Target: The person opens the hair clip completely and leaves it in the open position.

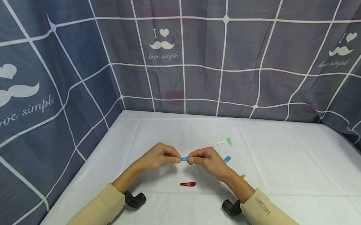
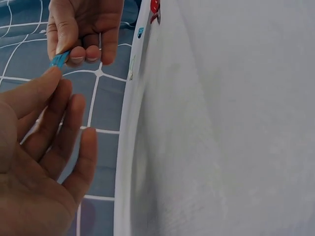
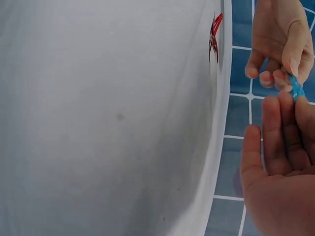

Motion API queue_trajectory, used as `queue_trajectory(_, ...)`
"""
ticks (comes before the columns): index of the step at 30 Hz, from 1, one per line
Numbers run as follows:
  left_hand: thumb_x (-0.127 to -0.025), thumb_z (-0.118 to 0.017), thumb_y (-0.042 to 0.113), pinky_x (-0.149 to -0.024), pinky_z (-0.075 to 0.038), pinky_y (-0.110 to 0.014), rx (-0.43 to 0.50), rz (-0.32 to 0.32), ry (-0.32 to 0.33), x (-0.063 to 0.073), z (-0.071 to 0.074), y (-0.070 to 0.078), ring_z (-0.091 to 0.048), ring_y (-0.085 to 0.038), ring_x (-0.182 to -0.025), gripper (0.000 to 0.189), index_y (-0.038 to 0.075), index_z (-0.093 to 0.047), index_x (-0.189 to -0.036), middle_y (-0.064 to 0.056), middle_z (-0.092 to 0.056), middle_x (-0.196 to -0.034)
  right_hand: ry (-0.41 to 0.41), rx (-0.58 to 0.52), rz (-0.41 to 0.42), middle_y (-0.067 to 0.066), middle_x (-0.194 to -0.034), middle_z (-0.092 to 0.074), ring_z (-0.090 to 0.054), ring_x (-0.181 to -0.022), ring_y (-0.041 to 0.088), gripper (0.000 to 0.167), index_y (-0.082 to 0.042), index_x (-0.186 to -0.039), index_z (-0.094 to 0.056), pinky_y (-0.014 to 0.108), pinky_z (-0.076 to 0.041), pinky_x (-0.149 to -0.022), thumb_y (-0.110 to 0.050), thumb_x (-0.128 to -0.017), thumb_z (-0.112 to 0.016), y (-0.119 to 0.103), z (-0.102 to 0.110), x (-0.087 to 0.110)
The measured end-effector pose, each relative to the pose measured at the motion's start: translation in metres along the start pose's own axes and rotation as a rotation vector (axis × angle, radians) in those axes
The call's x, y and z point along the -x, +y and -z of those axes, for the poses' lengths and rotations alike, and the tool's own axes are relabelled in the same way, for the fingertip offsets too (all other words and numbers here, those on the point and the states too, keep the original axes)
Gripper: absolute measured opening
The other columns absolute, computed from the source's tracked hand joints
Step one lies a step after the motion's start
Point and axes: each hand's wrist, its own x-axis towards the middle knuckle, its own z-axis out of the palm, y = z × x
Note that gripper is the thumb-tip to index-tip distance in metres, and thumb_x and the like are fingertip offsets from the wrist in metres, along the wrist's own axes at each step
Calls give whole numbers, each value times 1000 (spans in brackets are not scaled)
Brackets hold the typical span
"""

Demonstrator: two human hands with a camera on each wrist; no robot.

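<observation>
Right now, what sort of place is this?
Probably a makeshift recording booth rather than a lived-in room: printed curtains hang on the left, back and right, a white-covered table fills the space between, and black wrist devices show beside both sleeves.

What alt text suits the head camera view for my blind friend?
A person's left hand and right hand pinch a blue hair clip over a white table before a curtain. A red clip, white clip, green clip, second blue clip and partly hidden orange piece lie nearby.
</observation>
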Motion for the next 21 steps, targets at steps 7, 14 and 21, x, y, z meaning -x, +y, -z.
queue_trajectory(7,-88,-75,15,-76,-48,-30,15,114,-3,-1,-1,-1,-61,-18,-88,22,-1,-75,-103,-2,-72,-96,9,0,-34,20,-91,-69,-64,-92,23,20,6,-104,-73,39,-48,-90,-9,-95,-64,1,-2,0)
queue_trajectory(14,-89,-74,9,-76,-48,-33,-23,123,8,0,-1,4,-60,-23,-92,20,-4,-74,-104,-5,-72,-98,26,13,-46,21,-91,-69,-63,-90,25,19,6,-104,-73,42,-50,-87,-8,-94,-65,1,-3,0)
queue_trajectory(21,-89,-72,4,-79,-50,-32,-44,94,9,5,0,25,-61,-28,-94,19,-8,-73,-104,-12,-72,-98,57,37,-59,18,-93,-70,-62,-86,24,17,4,-102,-74,43,-50,-83,-7,-92,-66,2,-5,-1)
